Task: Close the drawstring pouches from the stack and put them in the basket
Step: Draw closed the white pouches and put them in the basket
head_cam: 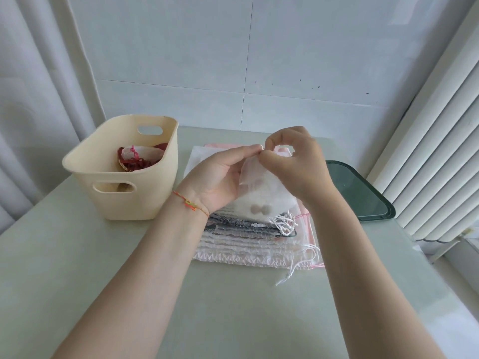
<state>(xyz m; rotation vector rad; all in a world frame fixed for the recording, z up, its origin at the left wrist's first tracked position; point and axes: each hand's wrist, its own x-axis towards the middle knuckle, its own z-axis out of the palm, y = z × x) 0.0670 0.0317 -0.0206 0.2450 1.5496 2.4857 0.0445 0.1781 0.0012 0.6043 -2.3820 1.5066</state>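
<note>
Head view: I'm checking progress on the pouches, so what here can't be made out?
- Mouth and cords of the sheer white pouch: covered by the right hand and left hand fingertips; closed or not, unclear.
- Basket contents: its near wall hides most; the pouch count is unknowable.
- Stack of pouches: far part behind the hands; count unclear.
- Green tray: partly behind the right wrist.
</note>
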